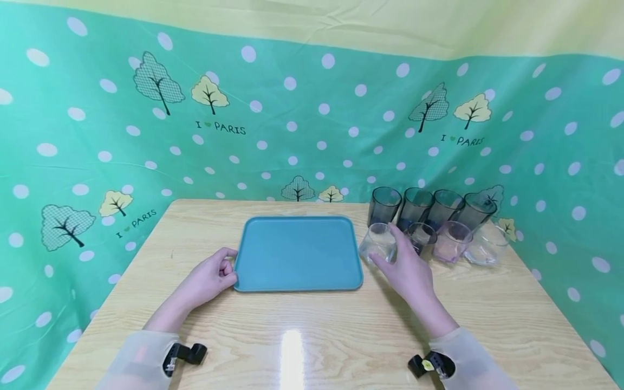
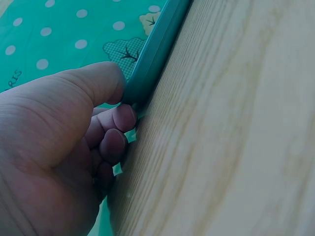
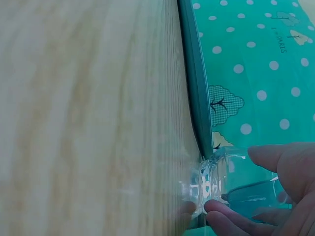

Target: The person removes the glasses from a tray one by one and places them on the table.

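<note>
A blue rectangular tray (image 1: 298, 254) lies flat on the wooden table. My left hand (image 1: 210, 276) pinches its left edge near the front corner; in the left wrist view the thumb is on the rim (image 2: 155, 54) and the other fingers curl just below. Beside the tray's right edge, a clear drinking glass (image 1: 379, 246) stands upright, and my right hand (image 1: 408, 266) holds it between thumb and fingers. From the right wrist view, the same glass (image 3: 236, 172) appears sideways, with fingertips on both sides of its wall.
Several tall dark grey glasses (image 1: 385, 203) stand in a row at the back right. In front of them are a short dark glass (image 1: 422, 234), a pinkish glass (image 1: 452, 244) and a wide clear glass (image 1: 486, 246). A green dotted cloth (image 1: 292, 143) hangs around the table (image 1: 244, 341).
</note>
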`<state>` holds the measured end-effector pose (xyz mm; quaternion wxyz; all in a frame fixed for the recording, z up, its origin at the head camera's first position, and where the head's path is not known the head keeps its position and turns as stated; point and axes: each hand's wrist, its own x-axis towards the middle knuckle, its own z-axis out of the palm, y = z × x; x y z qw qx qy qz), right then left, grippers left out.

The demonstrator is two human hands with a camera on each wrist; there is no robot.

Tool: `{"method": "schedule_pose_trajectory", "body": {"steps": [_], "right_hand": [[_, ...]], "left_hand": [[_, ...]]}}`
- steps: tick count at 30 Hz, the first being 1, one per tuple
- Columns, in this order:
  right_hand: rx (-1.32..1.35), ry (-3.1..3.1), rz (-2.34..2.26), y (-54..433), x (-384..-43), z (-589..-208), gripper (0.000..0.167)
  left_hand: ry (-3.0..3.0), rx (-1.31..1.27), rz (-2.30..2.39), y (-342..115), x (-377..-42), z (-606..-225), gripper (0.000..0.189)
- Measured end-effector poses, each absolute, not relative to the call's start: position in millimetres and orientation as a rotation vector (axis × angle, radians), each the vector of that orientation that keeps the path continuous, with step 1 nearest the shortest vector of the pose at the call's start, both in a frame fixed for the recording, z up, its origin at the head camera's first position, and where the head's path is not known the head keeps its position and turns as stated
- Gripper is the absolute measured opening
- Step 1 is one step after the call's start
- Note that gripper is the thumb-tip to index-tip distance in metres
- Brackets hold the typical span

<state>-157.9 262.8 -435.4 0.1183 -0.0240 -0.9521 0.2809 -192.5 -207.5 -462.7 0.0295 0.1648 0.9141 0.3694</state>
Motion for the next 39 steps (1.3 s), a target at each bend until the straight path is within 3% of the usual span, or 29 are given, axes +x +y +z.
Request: {"method": "schedule_pose_trajectory", "body": {"steps": [25, 39], "right_hand": [[-0.044, -2.686, 0.783, 266, -154, -438, 0.083], [0.280, -2.376, 0.508, 233, -144, -427, 0.062]], "left_hand": [[2.809, 0.514, 1.142, -206, -191, -466, 0.057], [3.056, 0.439, 0.817, -197, -180, -443, 0.064]]}}
